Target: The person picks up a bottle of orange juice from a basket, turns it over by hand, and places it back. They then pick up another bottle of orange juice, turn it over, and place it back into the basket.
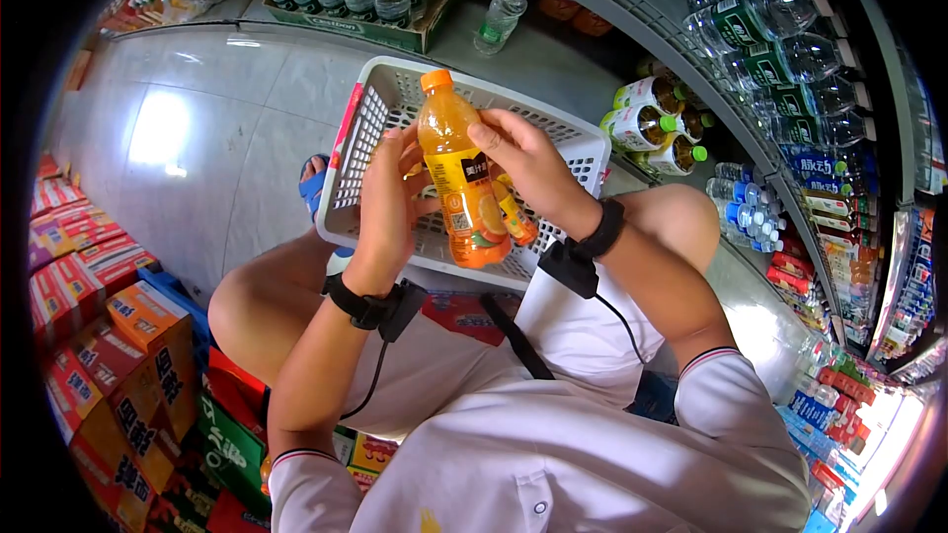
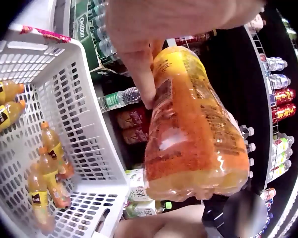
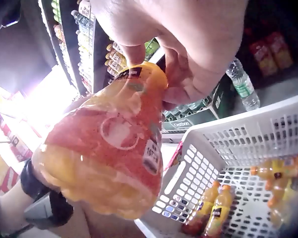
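Observation:
Both hands hold a bottle of orange juice drink [image 1: 460, 199] with an orange cap, tilted slightly, over a white plastic basket [image 1: 553, 111]. The right hand [image 1: 530, 160] grips its upper right side, thumb on the front near the dark label panel. On the other side, the left hand [image 1: 387, 199] has its fingers round the back of the bottle. In the left wrist view the bottle's base [image 2: 198, 183] faces the camera, and a left finger [image 2: 143, 82] presses the label. Several smaller orange juice bottles [image 2: 50, 171] lie inside the basket.
A green carton of water bottles [image 1: 346, 28] stands behind the basket, with a single water bottle [image 1: 502, 18] beside it. Shelves of large bottles [image 1: 760, 64] rise on the right. Stacked drink cartons [image 1: 128, 395] fill the left. The person's bent legs [image 1: 272, 301] flank the basket.

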`<state>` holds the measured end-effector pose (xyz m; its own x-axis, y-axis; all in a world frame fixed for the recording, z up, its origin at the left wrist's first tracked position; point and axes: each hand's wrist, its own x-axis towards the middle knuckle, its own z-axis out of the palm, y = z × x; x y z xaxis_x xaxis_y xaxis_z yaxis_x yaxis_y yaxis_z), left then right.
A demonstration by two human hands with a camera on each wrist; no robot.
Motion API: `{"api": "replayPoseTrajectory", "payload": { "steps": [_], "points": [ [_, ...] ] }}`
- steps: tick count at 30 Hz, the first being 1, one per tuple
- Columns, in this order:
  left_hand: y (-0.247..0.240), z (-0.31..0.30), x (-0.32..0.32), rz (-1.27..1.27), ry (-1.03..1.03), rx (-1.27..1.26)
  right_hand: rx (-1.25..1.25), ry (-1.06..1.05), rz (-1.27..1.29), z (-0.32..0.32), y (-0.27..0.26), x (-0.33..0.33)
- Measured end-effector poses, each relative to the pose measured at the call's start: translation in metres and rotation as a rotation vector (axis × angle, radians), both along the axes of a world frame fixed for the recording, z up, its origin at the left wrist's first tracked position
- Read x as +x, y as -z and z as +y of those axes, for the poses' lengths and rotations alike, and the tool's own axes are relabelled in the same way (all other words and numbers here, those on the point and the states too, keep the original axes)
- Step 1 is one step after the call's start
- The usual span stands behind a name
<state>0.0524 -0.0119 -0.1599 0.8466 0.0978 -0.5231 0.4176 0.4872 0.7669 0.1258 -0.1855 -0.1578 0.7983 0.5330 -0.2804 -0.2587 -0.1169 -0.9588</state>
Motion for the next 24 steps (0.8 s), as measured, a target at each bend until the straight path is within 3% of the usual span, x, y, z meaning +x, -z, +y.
{"api": "replayPoseTrajectory", "payload": {
  "steps": [24],
  "points": [
    [0.0016,-0.0046,-0.0024,0.047,-0.015,-0.052,-0.049,0.055,0.184,0.0001,0.0015,0.0007]
  ]
}}
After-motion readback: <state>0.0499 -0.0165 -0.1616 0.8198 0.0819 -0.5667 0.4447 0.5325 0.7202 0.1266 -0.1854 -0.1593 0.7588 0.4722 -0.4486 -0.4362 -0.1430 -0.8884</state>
